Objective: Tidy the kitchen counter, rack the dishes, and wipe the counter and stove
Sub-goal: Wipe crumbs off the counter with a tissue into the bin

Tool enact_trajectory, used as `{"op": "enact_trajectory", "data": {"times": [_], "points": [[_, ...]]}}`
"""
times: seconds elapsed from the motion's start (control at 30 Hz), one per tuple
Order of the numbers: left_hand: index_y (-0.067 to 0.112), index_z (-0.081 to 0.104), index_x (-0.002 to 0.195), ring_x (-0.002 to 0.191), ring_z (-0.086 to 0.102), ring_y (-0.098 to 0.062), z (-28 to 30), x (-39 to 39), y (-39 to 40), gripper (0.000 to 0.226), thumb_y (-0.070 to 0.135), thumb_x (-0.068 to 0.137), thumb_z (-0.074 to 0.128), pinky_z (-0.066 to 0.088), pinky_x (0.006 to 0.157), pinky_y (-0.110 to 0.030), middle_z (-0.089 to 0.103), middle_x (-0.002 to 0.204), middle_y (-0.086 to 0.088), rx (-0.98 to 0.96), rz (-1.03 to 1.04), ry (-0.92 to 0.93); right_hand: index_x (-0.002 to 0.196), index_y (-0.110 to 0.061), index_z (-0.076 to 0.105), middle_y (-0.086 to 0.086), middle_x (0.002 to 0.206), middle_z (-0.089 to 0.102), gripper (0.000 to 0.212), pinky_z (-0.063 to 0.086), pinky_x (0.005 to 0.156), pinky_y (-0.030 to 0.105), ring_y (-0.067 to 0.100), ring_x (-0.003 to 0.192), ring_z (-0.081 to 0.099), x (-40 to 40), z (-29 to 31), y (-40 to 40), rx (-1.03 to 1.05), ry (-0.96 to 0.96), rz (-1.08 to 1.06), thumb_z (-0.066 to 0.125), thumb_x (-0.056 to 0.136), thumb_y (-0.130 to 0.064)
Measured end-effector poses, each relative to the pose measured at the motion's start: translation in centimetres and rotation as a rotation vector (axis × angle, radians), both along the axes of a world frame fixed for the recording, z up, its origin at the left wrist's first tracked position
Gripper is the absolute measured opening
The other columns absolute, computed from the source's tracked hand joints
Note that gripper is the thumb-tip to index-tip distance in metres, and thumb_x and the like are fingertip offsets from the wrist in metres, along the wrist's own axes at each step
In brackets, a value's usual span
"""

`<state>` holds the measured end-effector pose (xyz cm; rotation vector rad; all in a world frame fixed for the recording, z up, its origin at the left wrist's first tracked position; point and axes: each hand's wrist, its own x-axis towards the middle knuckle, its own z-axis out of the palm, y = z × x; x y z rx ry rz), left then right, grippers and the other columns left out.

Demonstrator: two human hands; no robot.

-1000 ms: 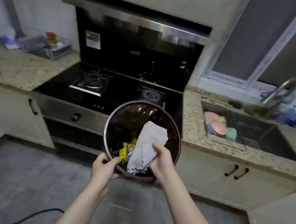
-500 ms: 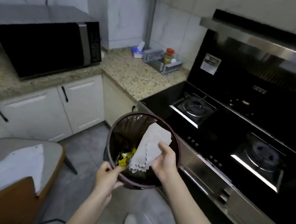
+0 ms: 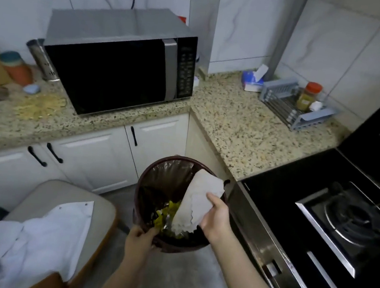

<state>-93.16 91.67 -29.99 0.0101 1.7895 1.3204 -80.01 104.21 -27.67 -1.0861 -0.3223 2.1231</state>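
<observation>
A round dark-brown trash bin (image 3: pixel 154 171) with a plastic liner is held up above the floor in front of me. My left hand (image 3: pixel 139 238) grips its near rim. My right hand (image 3: pixel 215 217) grips the bin's right rim together with a grey wiping cloth (image 3: pixel 198 203), which hangs over the opening. Yellow wrappers (image 3: pixel 166 215) and other scraps lie inside the bin. The speckled granite counter (image 3: pixel 249 127) runs around the corner ahead. The black gas stove (image 3: pixel 349 213) is to my right.
A black microwave (image 3: pixel 118 74) stands on the left counter, with jars and crumbs to its left. A tissue pack (image 3: pixel 253 79) and a grey rack (image 3: pixel 295 107) holding a spice jar sit by the stove. A chair (image 3: pixel 60 201) with white cloth stands at lower left.
My view has swung left from the stove and sink to the counter corner and microwave. Both hands keep the same hold on the bin and cloth.
</observation>
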Motion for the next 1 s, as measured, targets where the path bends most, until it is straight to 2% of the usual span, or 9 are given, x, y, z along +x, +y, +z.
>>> {"op": "enact_trajectory", "data": {"times": [0.13, 0.3, 0.4, 0.5, 0.63, 0.67, 0.73, 0.87, 1.0], "points": [[0.005, 0.053, 0.087, 0.082, 0.064, -0.029, -3.5, -2.8, 4.5, 0.015, 0.005, 0.083, 0.067, 0.055, 0.059, -0.035, 0.061, 0.091, -0.015, -0.026, 0.092, -0.089, 0.128, -0.009, 0.055, 0.017, 0.127, 0.061, 0.042, 0.038, 0.105, 0.047, 0.038, 0.12, 0.053, -2.7, -2.3, 4.5, -0.064, -0.014, 0.02, 0.049, 0.09, -0.026], [0.008, 0.05, 0.081, 0.083, 0.063, -0.029, -8.3, -7.4, 9.2, 0.018, 0.003, 0.083, 0.067, 0.056, 0.063, -0.04, 0.059, 0.094, -0.019, -0.066, 0.168, -0.236, 0.128, -0.007, 0.054, 0.016, 0.122, 0.06, 0.043, 0.037, 0.106, 0.046, 0.034, 0.112, 0.054, -6.1, -5.7, 10.3, -0.119, -0.037, 0.016, 0.047, 0.09, -0.026], [0.007, 0.048, 0.08, 0.077, 0.061, -0.025, -10.8, -10.2, 11.8, 0.018, 0.004, 0.083, 0.066, 0.054, 0.046, -0.029, 0.058, 0.092, -0.018, -0.093, 0.186, -0.282, 0.123, -0.003, 0.056, 0.017, 0.118, 0.058, 0.036, 0.034, 0.109, 0.045, 0.033, 0.11, 0.053, -8.6, -7.1, 15.0, -0.054, -0.097, 0.048, 0.045, 0.093, -0.02], [0.006, 0.045, 0.075, 0.073, 0.058, -0.026, -13.1, -13.1, 15.1, 0.022, 0.001, 0.084, 0.064, 0.054, 0.041, -0.028, 0.055, 0.087, -0.018, -0.11, 0.192, -0.302, 0.117, 0.004, 0.056, 0.019, 0.11, 0.06, 0.03, 0.035, 0.11, 0.044, 0.032, 0.103, 0.056, -12.3, -9.3, 19.5, -0.006, -0.246, 0.162, 0.044, 0.093, -0.009], [0.003, 0.046, 0.081, 0.064, 0.057, -0.027, -15.9, -16.0, 18.9, 0.018, 0.0, 0.085, 0.063, 0.052, 0.042, -0.027, 0.055, 0.078, -0.018, -0.157, 0.147, -0.268, 0.103, 0.0, 0.066, 0.017, 0.094, 0.07, 0.024, 0.056, 0.073, 0.031, 0.027, 0.081, 0.068, -15.6, -13.2, 21.7, -0.008, -0.392, 0.29, 0.047, 0.089, -0.004], [0.002, 0.047, 0.082, 0.063, 0.057, -0.027, -16.5, -16.5, 19.3, 0.017, 0.0, 0.085, 0.063, 0.052, 0.043, -0.027, 0.056, 0.077, -0.018, -0.167, 0.147, -0.256, 0.103, -0.001, 0.067, 0.017, 0.096, 0.071, 0.023, 0.057, 0.072, 0.031, 0.027, 0.082, 0.069, -16.0, -14.1, 21.8, -0.021, -0.398, 0.29, 0.049, 0.089, -0.005], [0.001, 0.05, 0.083, 0.063, 0.055, -0.027, -18.2, -17.3, 20.2, 0.014, 0.0, 0.084, 0.065, 0.05, 0.049, -0.031, 0.056, 0.078, -0.017, -0.194, 0.16, -0.232, 0.112, 0.0, 0.064, 0.018, 0.107, 0.069, 0.027, 0.052, 0.088, 0.038, 0.03, 0.094, 0.066, -16.4, -16.2, 22.1, -0.057, -0.383, 0.254, 0.052, 0.091, -0.01], [-0.001, 0.054, 0.092, 0.07, 0.055, -0.026, -22.1, -18.5, 21.4, 0.018, 0.006, 0.083, 0.067, 0.044, 0.057, -0.031, 0.057, 0.083, -0.016, -0.212, 0.152, -0.197, 0.119, -0.002, 0.062, 0.02, 0.116, 0.065, 0.032, 0.043, 0.102, 0.045, 0.035, 0.111, 0.059, -16.8, -21.1, 22.9, -0.166, -0.337, 0.164, 0.053, 0.093, -0.017], [0.002, 0.055, 0.09, 0.069, 0.055, -0.021, -26.2, -18.7, 22.6, 0.012, 0.003, 0.084, 0.065, 0.045, 0.06, -0.031, 0.058, 0.08, -0.012, -0.228, 0.166, -0.218, 0.123, -0.001, 0.058, 0.022, 0.122, 0.061, 0.036, 0.043, 0.102, 0.048, 0.038, 0.114, 0.057, -17.1, -25.9, 23.9, -0.207, -0.391, 0.149, 0.056, 0.093, -0.019]]}}
